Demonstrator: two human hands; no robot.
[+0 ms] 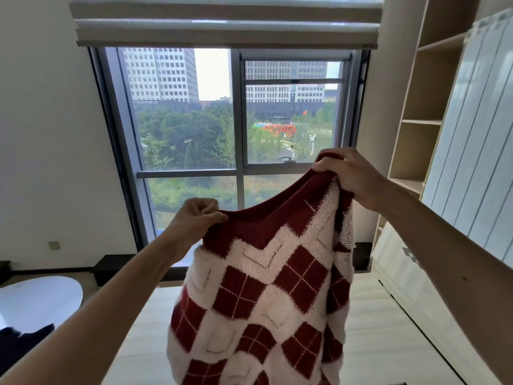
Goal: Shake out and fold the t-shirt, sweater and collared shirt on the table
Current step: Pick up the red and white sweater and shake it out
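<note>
A red and white argyle sweater hangs in the air in front of me, held up by its dark red ribbed edge. My left hand grips that edge at its left end, fingers curled into a fist around the knit. My right hand grips the right end, higher up and farther away, so the edge slopes upward to the right. The body of the sweater drops down past the bottom of the view. A dark garment lies at the lower left edge. No table surface is visible under the sweater.
A large window with half-raised blinds fills the wall ahead. Open wooden shelves and white cabinet doors stand on the right. A round white table sits at the lower left. Light wood flooring lies below.
</note>
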